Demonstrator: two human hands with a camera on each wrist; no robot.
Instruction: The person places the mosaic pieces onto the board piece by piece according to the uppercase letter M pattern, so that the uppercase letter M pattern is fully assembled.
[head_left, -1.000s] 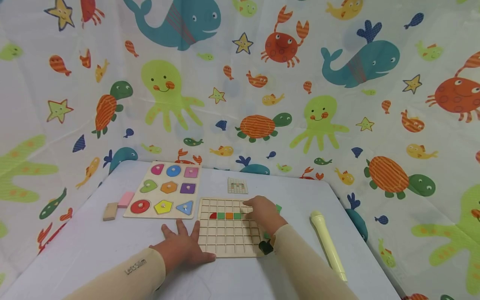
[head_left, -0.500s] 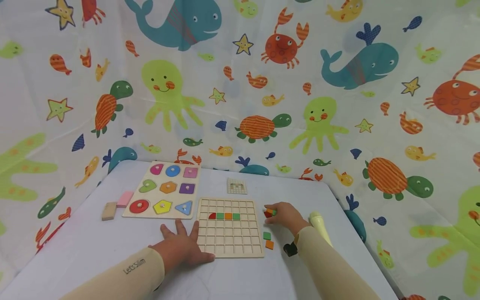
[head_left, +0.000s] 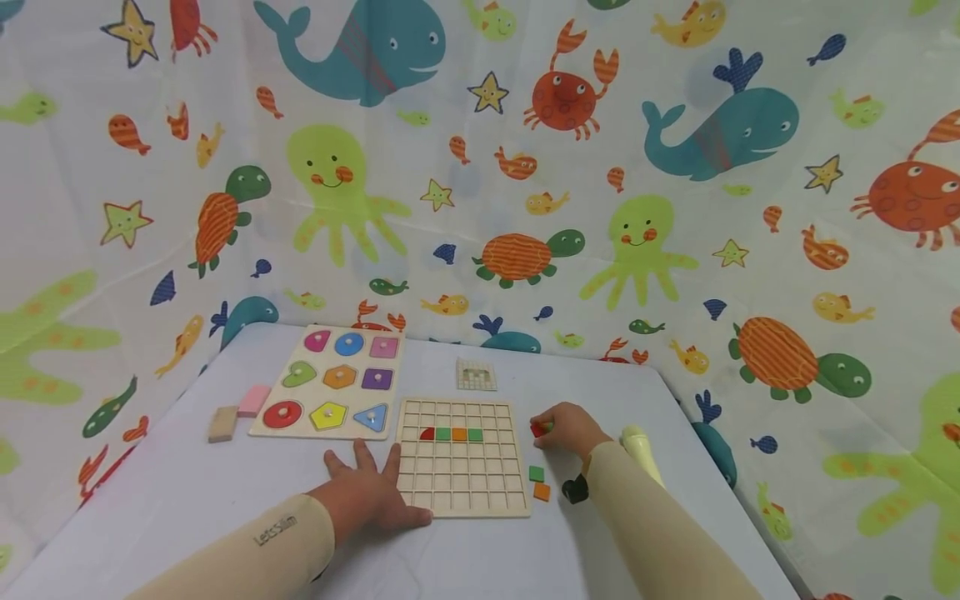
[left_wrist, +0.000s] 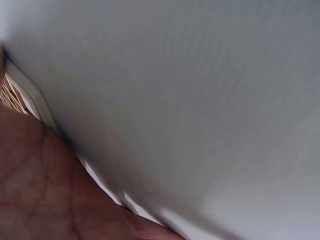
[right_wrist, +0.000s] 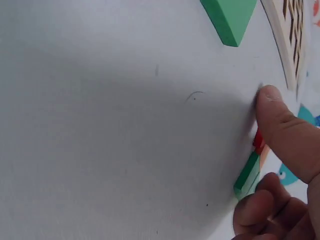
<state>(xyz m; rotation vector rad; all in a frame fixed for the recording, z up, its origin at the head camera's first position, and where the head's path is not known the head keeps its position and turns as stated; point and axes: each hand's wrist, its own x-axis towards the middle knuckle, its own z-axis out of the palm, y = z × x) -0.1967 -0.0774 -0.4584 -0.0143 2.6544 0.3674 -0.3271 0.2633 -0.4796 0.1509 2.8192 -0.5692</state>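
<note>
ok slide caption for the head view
A person's left grip spread at the grid board with its row of four tiles, the right grip at red and green pieces beside it.

Soft, diffuse light falls evenly over the patterned curtain point(head_left: 465, 200) in the head view, leaving a faint shadow beside the right sleeve point(head_left: 645, 517). In the left wrist view, a dim, hazy grey tabletop point(left_wrist: 190, 100) brightens at lower right, shadow hugging the left hand point(left_wrist: 50, 185). Right wrist view: shadow darkens beside the right hand point(right_wrist: 300, 155); the grid board point(right_wrist: 283, 45) bows at upper right.
</note>
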